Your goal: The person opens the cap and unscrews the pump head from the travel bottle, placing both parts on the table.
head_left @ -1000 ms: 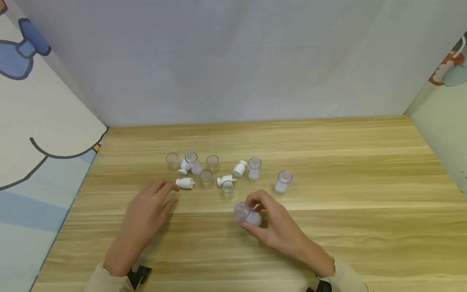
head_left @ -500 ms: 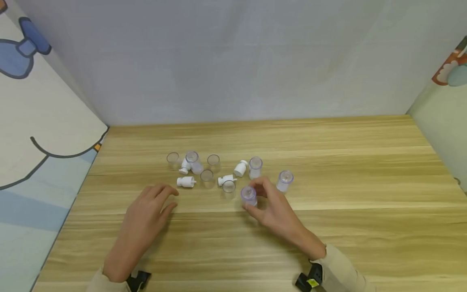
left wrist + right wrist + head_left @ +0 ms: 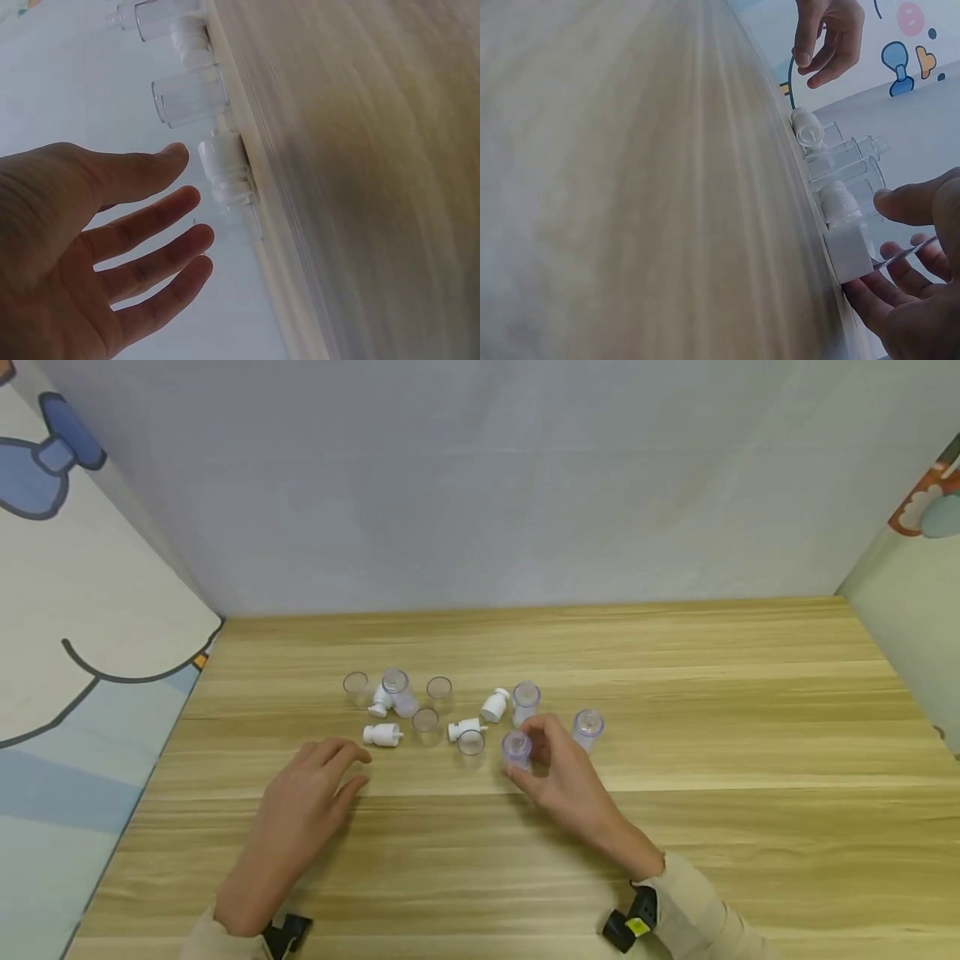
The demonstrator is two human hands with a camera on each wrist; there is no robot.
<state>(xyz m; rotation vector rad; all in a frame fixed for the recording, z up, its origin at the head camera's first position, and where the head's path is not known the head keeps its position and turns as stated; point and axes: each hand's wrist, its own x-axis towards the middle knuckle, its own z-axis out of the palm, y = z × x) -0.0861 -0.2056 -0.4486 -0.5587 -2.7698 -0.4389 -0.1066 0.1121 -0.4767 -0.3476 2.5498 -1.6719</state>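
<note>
In the head view, my right hand (image 3: 573,797) is around a small bottle (image 3: 516,750) with a clear lilac top and whitish base, standing upright on the table. In the right wrist view, that bottle's white base (image 3: 849,253) touches the tabletop; the thumb (image 3: 904,204) is apart from it and the fingers lie close on its other side. My left hand (image 3: 303,806) hovers with relaxed fingers and holds nothing. Nearest to it lies a white pump-like piece (image 3: 382,735) with a thin stem, seen also as a white piece (image 3: 223,161) in the left wrist view.
Similar lilac-topped bottles stand behind and to the right, one bottle (image 3: 526,702) and another bottle (image 3: 588,727). A tilted bottle (image 3: 397,692) leans at the left. Clear cups, including one cup (image 3: 471,745), and white pieces like this one (image 3: 495,704) lie about the wooden table (image 3: 712,693).
My right hand has carried the bottle away from me and slightly right, turning it from tilted to upright on the table. The left hand has drawn back slightly from the white piece.
</note>
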